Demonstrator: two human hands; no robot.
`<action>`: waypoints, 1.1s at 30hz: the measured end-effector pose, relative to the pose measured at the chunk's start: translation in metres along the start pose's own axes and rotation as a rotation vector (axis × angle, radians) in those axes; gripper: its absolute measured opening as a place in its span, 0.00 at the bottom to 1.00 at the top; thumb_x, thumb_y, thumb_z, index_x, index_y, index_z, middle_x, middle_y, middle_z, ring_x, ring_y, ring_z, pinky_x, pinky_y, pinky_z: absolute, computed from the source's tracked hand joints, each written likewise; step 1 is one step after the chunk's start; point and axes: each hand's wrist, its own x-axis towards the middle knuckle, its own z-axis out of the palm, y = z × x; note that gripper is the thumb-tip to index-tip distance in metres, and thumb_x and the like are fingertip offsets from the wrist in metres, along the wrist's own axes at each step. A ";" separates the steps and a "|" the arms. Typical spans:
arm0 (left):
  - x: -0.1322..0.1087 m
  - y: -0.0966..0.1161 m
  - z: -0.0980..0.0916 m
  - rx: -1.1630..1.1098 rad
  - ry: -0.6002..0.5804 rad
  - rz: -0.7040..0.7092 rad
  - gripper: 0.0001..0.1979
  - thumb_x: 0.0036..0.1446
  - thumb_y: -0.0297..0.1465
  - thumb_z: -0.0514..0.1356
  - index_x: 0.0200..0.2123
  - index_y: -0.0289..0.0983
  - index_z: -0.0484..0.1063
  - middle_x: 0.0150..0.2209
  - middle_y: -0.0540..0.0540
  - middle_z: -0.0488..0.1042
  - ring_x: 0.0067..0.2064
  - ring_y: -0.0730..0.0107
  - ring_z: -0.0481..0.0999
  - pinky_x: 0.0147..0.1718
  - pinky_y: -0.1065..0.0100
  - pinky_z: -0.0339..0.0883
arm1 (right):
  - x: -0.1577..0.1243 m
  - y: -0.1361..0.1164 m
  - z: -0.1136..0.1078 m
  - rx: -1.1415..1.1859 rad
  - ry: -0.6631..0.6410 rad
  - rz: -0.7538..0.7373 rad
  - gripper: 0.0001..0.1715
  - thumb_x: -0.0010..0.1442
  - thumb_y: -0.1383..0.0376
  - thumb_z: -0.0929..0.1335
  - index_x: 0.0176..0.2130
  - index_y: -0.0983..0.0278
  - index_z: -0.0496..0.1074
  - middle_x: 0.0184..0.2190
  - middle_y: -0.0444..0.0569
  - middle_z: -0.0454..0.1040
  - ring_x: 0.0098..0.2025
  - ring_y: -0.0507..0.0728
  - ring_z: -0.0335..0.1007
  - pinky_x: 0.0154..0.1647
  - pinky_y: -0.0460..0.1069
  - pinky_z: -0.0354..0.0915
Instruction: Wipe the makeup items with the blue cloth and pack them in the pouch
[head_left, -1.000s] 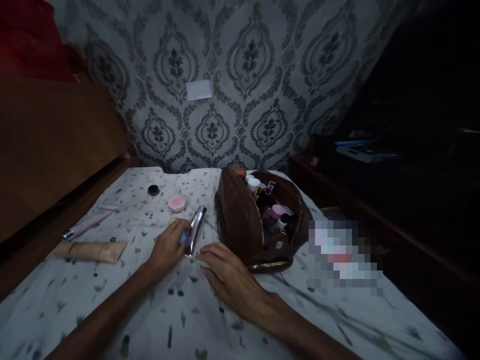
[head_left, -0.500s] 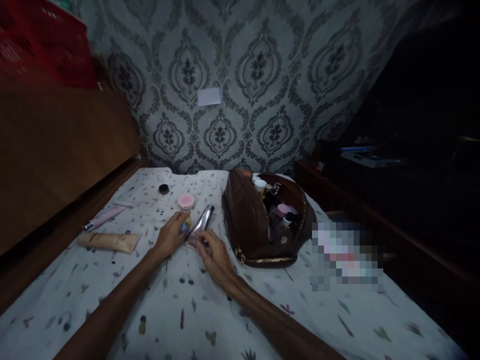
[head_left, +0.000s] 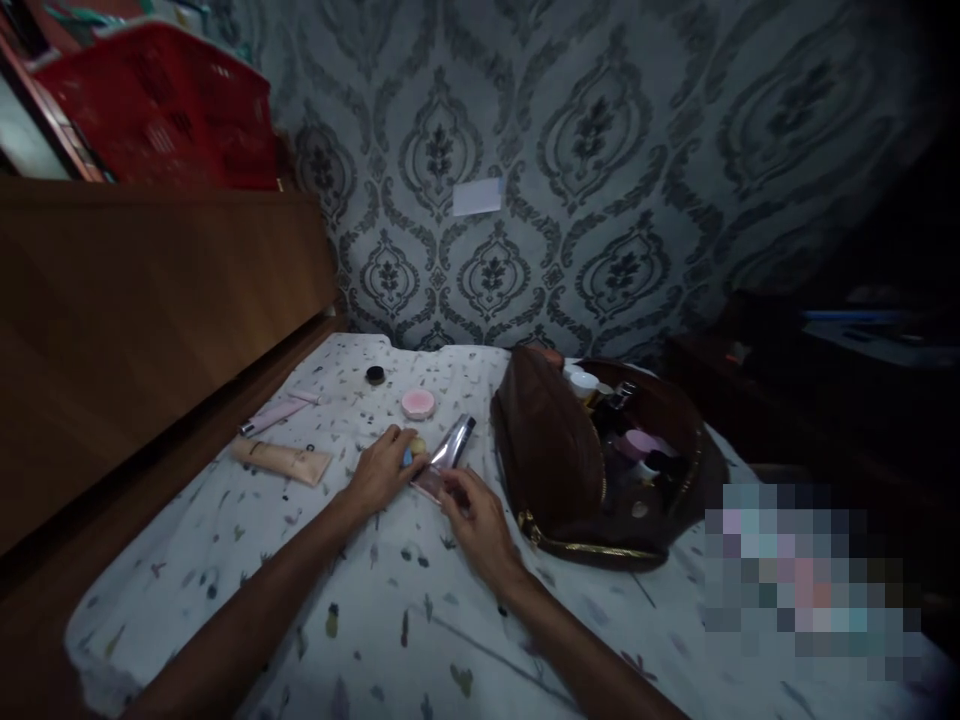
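Observation:
My left hand (head_left: pixel 384 470) is closed around a small yellow-and-blue thing (head_left: pixel 417 446), mostly hidden by the fingers. Just right of it a shiny silver squeeze tube (head_left: pixel 454 442) lies slanted, its dark cap pointing away from me. The fingers of my right hand (head_left: pixel 480 520) pinch the tube's flat pinkish end. Beyond my left hand sits a round pink compact (head_left: pixel 418 404), and farther back a small black-topped jar (head_left: pixel 375 375). To the left lie a beige tube (head_left: pixel 281 462) and a slim pink tube (head_left: pixel 274 415).
An open brown leather bag (head_left: pixel 547 455) packed with cosmetics stands right of my hands on the patterned white sheet (head_left: pixel 405 630). A wooden cabinet (head_left: pixel 165 300) with a red basket (head_left: pixel 172 110) on it borders the left. Patterned wallpaper (head_left: pixel 495 110) rises behind. A blurred-out patch lies at the right.
The view has turned left, so everything sits farther right and more of the red basket shows. Both hands stay at the silver tube, with little change in their grip.

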 end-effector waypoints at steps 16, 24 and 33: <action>0.046 -0.161 -0.074 0.468 -0.153 -0.371 0.19 0.64 0.38 0.60 0.55 0.36 0.69 0.54 0.41 0.72 0.51 0.58 0.75 0.48 0.51 0.73 | 0.003 -0.012 -0.005 0.012 -0.013 0.041 0.11 0.62 0.65 0.65 0.42 0.64 0.75 0.37 0.51 0.77 0.36 0.57 0.74 0.37 0.50 0.70; 0.052 -0.149 -0.057 0.382 -0.209 -0.199 0.16 0.64 0.38 0.60 0.52 0.36 0.71 0.52 0.41 0.73 0.50 0.59 0.75 0.49 0.52 0.72 | 0.002 -0.009 -0.004 0.035 -0.023 0.040 0.10 0.61 0.66 0.65 0.40 0.63 0.76 0.37 0.50 0.77 0.36 0.56 0.73 0.36 0.48 0.68; 0.050 -0.086 -0.049 -0.041 0.041 -0.100 0.21 0.65 0.38 0.51 0.59 0.43 0.60 0.34 0.49 0.73 0.35 0.63 0.74 0.36 0.66 0.64 | 0.002 -0.010 -0.004 0.042 -0.024 0.020 0.08 0.61 0.65 0.66 0.38 0.63 0.76 0.35 0.49 0.77 0.35 0.55 0.72 0.34 0.47 0.67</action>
